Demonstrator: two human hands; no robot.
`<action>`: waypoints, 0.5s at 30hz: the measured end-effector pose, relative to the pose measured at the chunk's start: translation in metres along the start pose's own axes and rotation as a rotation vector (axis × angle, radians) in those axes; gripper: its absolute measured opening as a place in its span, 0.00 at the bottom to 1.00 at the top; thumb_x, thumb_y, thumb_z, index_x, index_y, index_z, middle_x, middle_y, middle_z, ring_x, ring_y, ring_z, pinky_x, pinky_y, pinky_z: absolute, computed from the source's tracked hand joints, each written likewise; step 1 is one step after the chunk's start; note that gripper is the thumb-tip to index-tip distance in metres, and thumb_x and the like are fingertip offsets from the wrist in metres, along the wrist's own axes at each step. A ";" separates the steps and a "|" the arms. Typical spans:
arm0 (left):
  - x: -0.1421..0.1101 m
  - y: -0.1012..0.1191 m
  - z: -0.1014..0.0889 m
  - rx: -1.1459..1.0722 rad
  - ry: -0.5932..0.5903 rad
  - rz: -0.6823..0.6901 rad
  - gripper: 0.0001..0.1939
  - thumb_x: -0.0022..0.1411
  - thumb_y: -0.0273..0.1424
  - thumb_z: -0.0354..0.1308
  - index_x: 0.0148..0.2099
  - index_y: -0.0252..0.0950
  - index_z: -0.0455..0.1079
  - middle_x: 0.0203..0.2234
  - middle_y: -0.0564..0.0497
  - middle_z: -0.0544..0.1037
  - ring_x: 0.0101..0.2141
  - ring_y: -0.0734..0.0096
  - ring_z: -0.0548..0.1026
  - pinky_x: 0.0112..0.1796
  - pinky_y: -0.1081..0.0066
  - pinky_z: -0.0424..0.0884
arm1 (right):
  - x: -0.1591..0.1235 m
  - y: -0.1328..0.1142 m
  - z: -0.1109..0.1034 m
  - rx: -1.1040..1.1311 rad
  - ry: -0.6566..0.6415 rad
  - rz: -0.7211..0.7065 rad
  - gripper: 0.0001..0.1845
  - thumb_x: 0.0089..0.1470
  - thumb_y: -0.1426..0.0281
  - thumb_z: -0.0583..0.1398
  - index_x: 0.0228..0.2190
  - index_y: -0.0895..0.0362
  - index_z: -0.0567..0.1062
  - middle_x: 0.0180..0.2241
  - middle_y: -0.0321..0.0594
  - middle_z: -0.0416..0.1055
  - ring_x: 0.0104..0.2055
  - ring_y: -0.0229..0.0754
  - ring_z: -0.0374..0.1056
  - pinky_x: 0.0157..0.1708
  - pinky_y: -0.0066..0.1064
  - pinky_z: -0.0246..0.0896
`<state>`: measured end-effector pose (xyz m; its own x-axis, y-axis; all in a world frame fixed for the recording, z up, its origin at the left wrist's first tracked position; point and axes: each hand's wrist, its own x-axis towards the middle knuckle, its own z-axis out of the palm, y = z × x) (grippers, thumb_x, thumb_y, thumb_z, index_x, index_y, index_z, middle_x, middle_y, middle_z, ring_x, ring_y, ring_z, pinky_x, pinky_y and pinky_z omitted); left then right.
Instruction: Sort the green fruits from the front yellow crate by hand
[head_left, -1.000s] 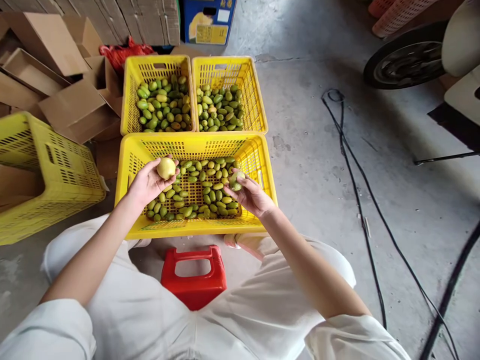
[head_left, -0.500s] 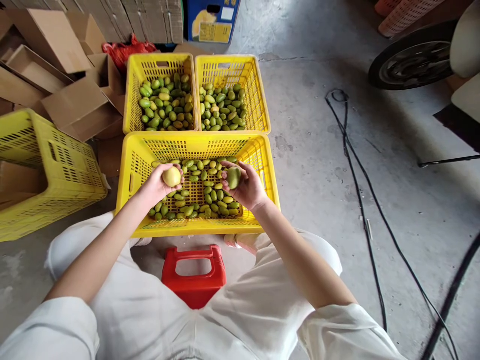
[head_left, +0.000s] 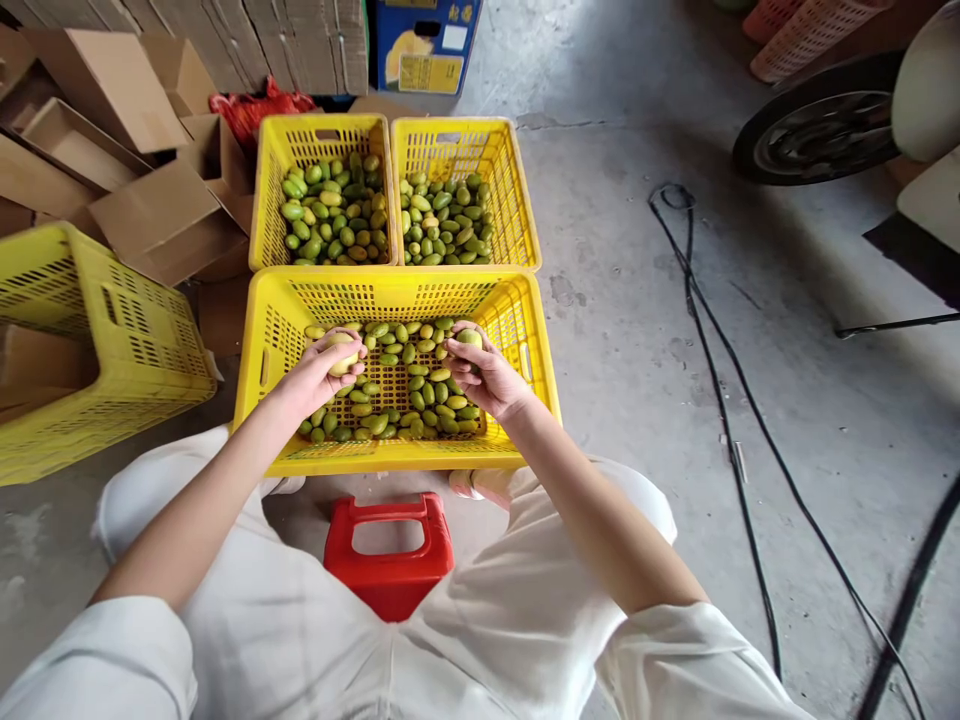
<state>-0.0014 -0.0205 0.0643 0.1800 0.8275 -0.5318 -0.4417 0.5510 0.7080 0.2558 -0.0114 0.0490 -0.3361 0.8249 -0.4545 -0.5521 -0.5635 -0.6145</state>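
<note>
My left hand (head_left: 316,372) is closed around a pale yellow oval fruit (head_left: 344,356), thumb lying over its top. To the right, my right hand (head_left: 491,380) grips a green oval fruit (head_left: 470,338), seen above the thumb and fingers. Both hands are held over the near yellow crate (head_left: 397,464). Many smooth, mango-like fruits (head_left: 431,395), green to yellow, lie on its slatted floor, part of which shows bare in the middle. Behind it, a far left crate (head_left: 257,200) and a far right crate (head_left: 525,200) hold more of these fruits.
A red plastic stool (head_left: 390,590) stands between my knees. On the left are another yellow crate (head_left: 150,345) and open cardboard boxes (head_left: 157,215). A blue carton (head_left: 427,45) stands at the back. Black cable (head_left: 739,390) crosses the floor at right, below a vehicle wheel (head_left: 817,130).
Both hands have turned: the thumbs now lie over the fruits, which the fingers cover more than before. The hands stay over the near crate, each with its fruit.
</note>
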 end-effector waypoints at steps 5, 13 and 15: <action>0.003 -0.003 0.001 -0.004 0.074 -0.086 0.13 0.55 0.31 0.72 0.35 0.33 0.71 0.25 0.51 0.76 0.18 0.79 0.71 0.15 0.82 0.59 | 0.000 0.001 0.000 -0.005 0.036 0.080 0.25 0.50 0.55 0.75 0.33 0.52 0.68 0.21 0.25 0.61 0.16 0.26 0.48 0.12 0.18 0.38; 0.005 -0.002 0.008 -0.154 0.190 -0.134 0.06 0.64 0.25 0.62 0.44 0.33 0.70 0.33 0.43 0.82 0.32 0.66 0.82 0.27 0.76 0.77 | 0.005 0.003 -0.001 0.065 0.074 0.028 0.16 0.52 0.70 0.69 0.40 0.50 0.70 0.33 0.34 0.75 0.34 0.41 0.75 0.28 0.30 0.74; 0.006 -0.001 0.006 -0.144 0.160 -0.102 0.11 0.61 0.24 0.67 0.42 0.35 0.68 0.31 0.45 0.81 0.29 0.69 0.81 0.21 0.82 0.69 | 0.004 0.006 -0.002 0.059 0.090 0.022 0.21 0.47 0.74 0.72 0.39 0.50 0.69 0.32 0.30 0.74 0.35 0.38 0.75 0.31 0.27 0.75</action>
<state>0.0053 -0.0156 0.0629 0.0938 0.7343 -0.6723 -0.5510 0.6008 0.5792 0.2523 -0.0117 0.0421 -0.2801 0.8033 -0.5257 -0.5899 -0.5760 -0.5659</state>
